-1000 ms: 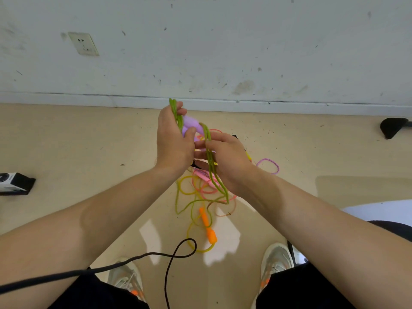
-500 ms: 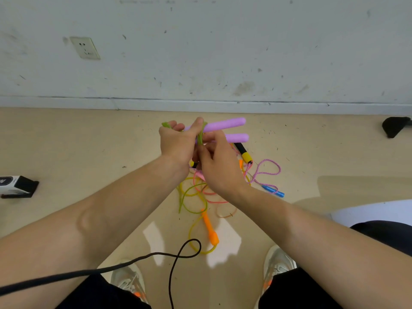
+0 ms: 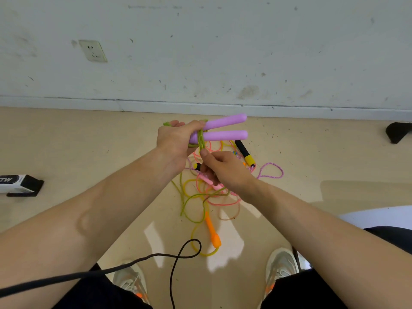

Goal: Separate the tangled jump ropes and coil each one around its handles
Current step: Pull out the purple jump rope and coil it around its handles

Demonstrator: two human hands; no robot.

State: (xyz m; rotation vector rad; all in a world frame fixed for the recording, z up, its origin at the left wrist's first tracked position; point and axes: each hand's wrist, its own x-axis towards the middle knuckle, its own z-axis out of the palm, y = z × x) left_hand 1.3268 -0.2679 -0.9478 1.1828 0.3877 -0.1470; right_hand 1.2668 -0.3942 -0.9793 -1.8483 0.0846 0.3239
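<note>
My left hand (image 3: 176, 141) grips two purple handles (image 3: 225, 129) side by side, their free ends pointing right. A green rope (image 3: 201, 139) is looped around the handles next to my fingers. My right hand (image 3: 223, 168) pinches this green rope just below the handles. More of the green rope (image 3: 189, 201) trails down to the floor. Under my hands lies a tangle of pink (image 3: 214, 197), yellow and purple (image 3: 270, 171) ropes, with an orange handle (image 3: 213, 230) and a black-and-yellow handle (image 3: 245, 152).
A black cable (image 3: 174, 257) loops across the floor near my shoes (image 3: 281, 262). A black-and-white box (image 3: 20, 184) sits at the left, a dark object (image 3: 398, 131) at the right edge. The wall with a socket (image 3: 93, 51) stands behind.
The purple handles swung from hidden behind my hands to lying sideways. My right hand dropped below them, drawing the green rope around the handles.
</note>
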